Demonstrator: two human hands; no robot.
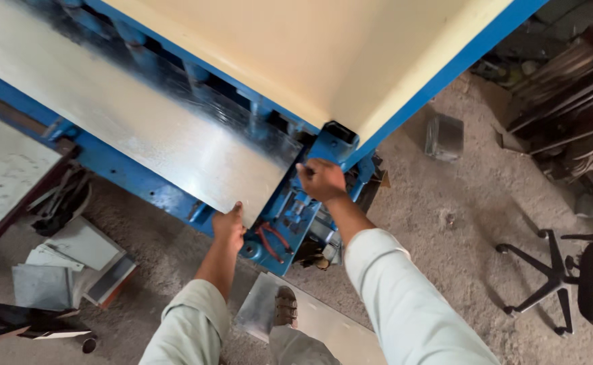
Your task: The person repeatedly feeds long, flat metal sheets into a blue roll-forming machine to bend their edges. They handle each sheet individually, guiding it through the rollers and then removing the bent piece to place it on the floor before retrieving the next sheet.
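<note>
Left hand fingers clamped on near corner of galvanised metal sheet. Right hand fingers curled on sheet's far corner edge, beside blue machine frame. Sheet flat, lying on blue machine bed under cream upper panel. Pale sleeves on both arms. Sandalled foot planted on a second sheet on the dusty floor. Offcuts piled lower left. Office chair base at right, well apart.
</note>
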